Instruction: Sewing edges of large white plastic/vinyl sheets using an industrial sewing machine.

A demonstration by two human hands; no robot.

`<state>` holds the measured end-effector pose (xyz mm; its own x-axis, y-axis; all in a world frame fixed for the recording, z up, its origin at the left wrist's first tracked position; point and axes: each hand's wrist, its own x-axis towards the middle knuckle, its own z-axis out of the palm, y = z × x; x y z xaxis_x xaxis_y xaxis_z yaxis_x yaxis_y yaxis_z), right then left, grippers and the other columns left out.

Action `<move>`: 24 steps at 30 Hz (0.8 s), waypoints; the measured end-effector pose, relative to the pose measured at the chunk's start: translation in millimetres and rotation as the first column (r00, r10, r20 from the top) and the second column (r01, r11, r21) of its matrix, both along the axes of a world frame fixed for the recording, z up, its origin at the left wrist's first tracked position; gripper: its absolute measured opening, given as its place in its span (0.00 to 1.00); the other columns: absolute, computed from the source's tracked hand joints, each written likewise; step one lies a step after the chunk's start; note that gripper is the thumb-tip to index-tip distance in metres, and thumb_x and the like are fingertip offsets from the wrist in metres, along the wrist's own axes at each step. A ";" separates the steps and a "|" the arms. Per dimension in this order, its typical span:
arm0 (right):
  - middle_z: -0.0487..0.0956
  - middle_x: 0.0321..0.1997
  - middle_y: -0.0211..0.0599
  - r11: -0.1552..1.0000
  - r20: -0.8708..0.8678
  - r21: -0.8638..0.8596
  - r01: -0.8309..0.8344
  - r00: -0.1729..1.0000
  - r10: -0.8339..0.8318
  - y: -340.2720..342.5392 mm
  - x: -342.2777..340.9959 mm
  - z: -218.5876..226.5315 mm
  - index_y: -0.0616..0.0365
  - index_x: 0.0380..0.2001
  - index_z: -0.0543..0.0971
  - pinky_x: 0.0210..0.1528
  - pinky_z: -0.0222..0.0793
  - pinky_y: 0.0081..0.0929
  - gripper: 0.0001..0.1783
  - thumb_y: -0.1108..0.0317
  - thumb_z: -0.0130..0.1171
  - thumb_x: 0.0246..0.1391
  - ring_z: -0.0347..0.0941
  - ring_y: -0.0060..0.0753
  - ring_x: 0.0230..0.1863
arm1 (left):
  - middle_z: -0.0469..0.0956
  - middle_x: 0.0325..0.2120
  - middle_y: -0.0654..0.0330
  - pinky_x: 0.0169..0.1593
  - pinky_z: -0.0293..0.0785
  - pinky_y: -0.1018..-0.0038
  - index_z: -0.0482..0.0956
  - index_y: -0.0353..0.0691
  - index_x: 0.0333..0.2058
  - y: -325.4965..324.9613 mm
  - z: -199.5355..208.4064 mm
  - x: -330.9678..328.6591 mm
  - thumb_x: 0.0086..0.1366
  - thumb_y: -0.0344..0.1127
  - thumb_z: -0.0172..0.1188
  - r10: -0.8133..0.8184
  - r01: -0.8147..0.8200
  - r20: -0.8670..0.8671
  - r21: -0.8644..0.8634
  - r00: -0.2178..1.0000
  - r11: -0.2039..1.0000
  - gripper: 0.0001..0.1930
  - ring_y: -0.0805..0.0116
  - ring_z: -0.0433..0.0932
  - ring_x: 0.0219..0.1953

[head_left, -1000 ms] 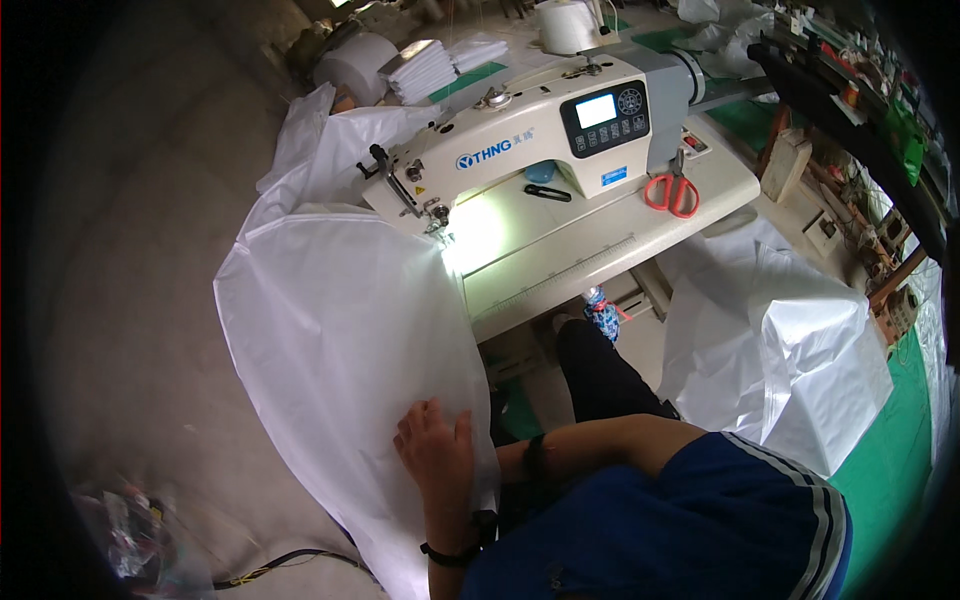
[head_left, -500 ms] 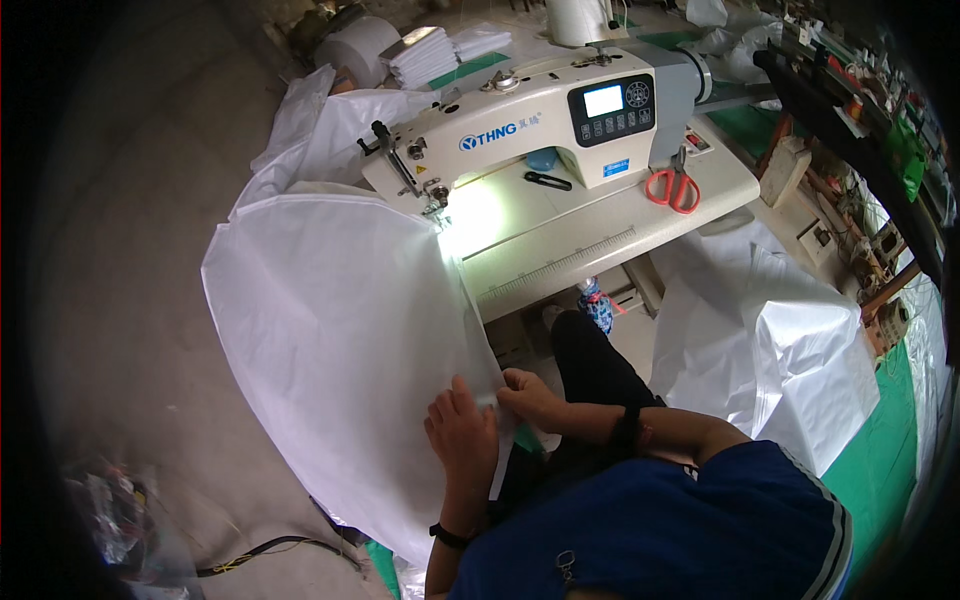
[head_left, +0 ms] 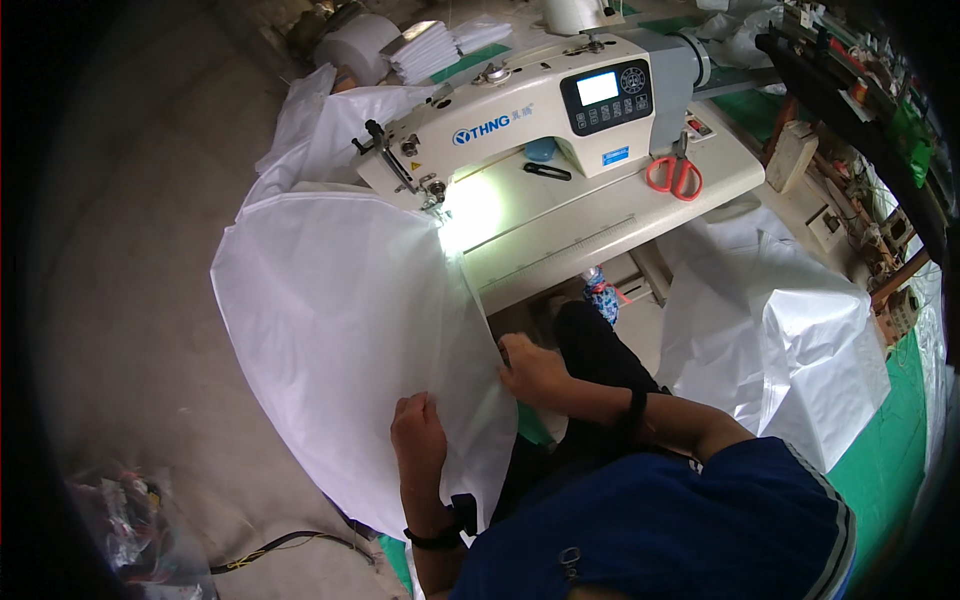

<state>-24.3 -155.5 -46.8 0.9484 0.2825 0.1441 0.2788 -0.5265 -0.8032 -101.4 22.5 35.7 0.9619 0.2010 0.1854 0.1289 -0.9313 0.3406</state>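
While the big white sheet (head_left: 330,300) is draping from the sewing machine (head_left: 515,105) down toward my lap, its right edge is running up to the lit needle area. It's looking pretty smooth and soft-sheened, with faint creases, a narrow band along the curved top and a left side bowing outward. My right hand (head_left: 535,375) is pinching the right edge; my left hand (head_left: 418,438) is lying curled on it, can't tell if it's gripping any.

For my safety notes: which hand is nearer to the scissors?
Right. In view, the right hand is below and left of the scissors, at the right edge of the sheet; the left hand is farther down-left, on the sheet.
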 end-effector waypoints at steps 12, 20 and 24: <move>0.69 0.22 0.31 0.504 -0.590 0.803 0.317 0.539 0.601 63.3 24.1 11.0 0.56 0.27 0.71 0.13 0.51 0.18 0.13 0.58 0.55 0.53 0.62 0.22 0.14 | 0.73 0.18 0.49 0.29 0.69 0.68 0.73 0.33 0.34 -32.7 41.2 5.5 0.61 0.34 0.50 -0.124 0.109 -0.084 -0.166 0.989 0.980 0.09 0.56 0.73 0.21; 0.72 0.21 0.28 0.637 -0.558 0.553 -0.537 0.328 0.762 3.3 -21.1 -14.4 0.59 0.35 0.75 0.18 0.59 0.19 0.15 0.58 0.53 0.53 0.65 0.19 0.18 | 0.76 0.21 0.46 0.32 0.71 0.57 0.74 0.38 0.38 -53.7 -1.8 3.7 0.61 0.36 0.49 -0.108 0.100 -0.072 -0.100 0.992 0.990 0.11 0.45 0.76 0.26; 0.76 0.30 0.33 0.723 -0.650 0.642 -0.255 0.319 0.690 -1.6 -20.2 -19.5 0.60 0.40 0.73 0.26 0.66 0.19 0.17 0.58 0.54 0.53 0.70 0.21 0.26 | 0.76 0.26 0.48 0.34 0.71 0.58 0.74 0.37 0.34 -38.2 10.7 9.3 0.61 0.35 0.48 -0.092 0.084 -0.069 -0.111 0.993 0.990 0.09 0.46 0.75 0.30</move>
<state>-44.6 -157.1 -66.3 0.3621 0.8528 -0.3763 -0.5095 -0.1569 -0.8460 -92.1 -15.7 46.4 0.9870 0.1298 0.0952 0.0764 -0.8984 0.4326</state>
